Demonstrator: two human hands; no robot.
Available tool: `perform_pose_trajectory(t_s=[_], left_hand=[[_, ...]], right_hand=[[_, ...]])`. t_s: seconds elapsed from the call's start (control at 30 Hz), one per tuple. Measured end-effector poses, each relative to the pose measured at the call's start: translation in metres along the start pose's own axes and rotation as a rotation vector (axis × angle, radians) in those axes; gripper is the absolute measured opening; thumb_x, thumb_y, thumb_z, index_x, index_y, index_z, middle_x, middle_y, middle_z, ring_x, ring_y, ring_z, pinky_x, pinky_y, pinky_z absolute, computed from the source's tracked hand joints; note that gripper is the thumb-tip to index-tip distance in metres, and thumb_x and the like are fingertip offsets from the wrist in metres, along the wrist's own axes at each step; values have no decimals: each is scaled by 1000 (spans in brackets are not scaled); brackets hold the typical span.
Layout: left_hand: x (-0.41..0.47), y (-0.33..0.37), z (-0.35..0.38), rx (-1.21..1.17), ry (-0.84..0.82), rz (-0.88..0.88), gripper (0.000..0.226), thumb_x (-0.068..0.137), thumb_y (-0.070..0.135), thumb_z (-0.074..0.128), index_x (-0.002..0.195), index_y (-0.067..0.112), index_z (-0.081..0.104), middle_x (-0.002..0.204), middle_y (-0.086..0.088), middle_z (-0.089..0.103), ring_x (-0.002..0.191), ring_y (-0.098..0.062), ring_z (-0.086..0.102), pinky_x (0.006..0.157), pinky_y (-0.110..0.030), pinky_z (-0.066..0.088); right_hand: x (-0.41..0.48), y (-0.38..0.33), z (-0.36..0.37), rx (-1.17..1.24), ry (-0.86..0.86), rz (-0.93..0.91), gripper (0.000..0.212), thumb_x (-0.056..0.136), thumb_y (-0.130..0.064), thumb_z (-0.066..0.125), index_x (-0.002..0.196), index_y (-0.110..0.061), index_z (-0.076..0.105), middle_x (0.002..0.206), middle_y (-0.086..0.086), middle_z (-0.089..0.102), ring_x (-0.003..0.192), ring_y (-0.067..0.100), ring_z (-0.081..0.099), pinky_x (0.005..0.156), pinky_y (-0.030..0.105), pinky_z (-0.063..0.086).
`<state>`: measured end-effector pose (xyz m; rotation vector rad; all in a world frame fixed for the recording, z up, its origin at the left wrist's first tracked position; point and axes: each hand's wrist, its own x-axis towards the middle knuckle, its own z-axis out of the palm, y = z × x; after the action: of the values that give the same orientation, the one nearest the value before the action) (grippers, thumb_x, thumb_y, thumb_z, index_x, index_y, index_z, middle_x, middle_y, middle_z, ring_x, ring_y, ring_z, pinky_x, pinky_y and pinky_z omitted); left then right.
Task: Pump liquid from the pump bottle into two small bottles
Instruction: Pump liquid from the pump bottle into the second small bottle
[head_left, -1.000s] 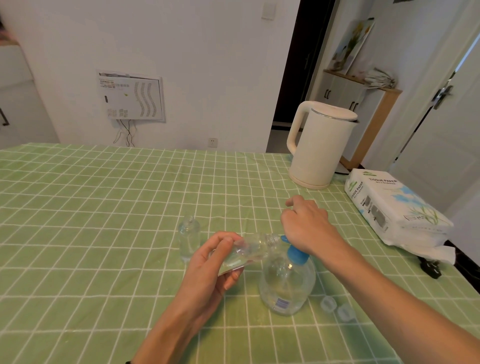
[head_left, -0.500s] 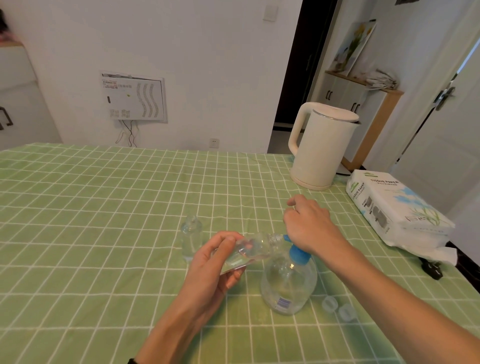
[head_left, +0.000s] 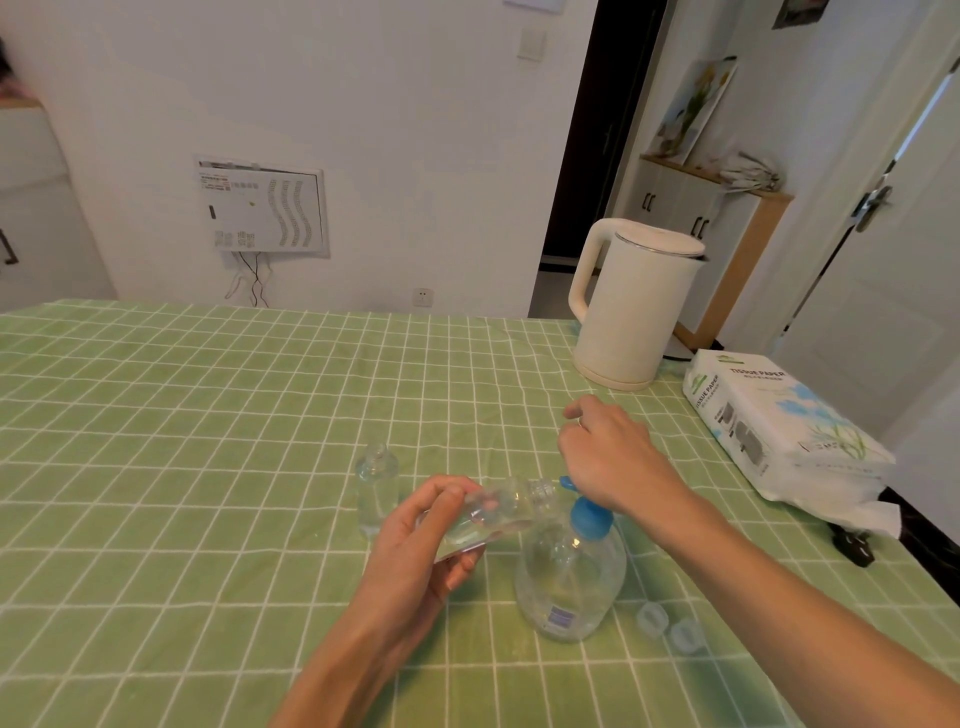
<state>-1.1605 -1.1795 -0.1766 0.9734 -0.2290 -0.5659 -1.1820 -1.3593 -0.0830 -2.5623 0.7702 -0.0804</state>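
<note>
the clear, round-bellied plastic pump bottle (head_left: 569, 582) with its blue pump head (head_left: 589, 519) stands on the green checked tablecloth (head_left: 208, 467), and i take it as my landmark. my right hand (head_left: 608, 457) lies over the pump head. its fingers are bent, but i cannot tell whether they wrap the head or only bear down on it. my left hand (head_left: 421, 540), just left of the pump bottle, is clamped round a small clear plastic bottle (head_left: 498, 512), tilted almost flat with its open neck right at the blue spout.

i judge the task to be mid-fill on this one. a second small clear bottle (head_left: 376, 488) stands upright and uncapped further left of the pump bottle. whether it is already filled i cannot tell, since clear liquid in clear plastic gives nothing away. two small translucent caps (head_left: 652, 618) lie just right of the pump bottle, so any capping is not yet done.

left of the pump bottle and beyond it the cloth runs wide, with plenty of room to set bottles down. to its right a white tissue paper pack (head_left: 774, 426) lies near the table's right edge, with a cream electric kettle (head_left: 631, 306) further back. the caps sit close under my right forearm, and a careless pull back could sweep them toward that edge.
</note>
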Motion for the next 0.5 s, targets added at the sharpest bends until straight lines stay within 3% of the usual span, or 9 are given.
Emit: perform_pose_trajectory(t_s=[0.17,0.5], left_hand=[[1,-1,-2,3,-7,16,24,80,34,73,88,12,76,76,-4,71,51,-7,59,43,-17,50],[2,-2,-4,-10,-33,21,22,83,35,76,90,14,76,84,-6,73,53,-8,59,44,-17,51]], right_hand=[[-1,0,6,21,-27,38,41,95,-21,35,132,-21,51,139,6,48,127,30,42,106,52,37],[-1,-1,-3,-22,6,3,42,96,-25,35,136,-24,48,140,5,47,127,30,43,104,51,36]])
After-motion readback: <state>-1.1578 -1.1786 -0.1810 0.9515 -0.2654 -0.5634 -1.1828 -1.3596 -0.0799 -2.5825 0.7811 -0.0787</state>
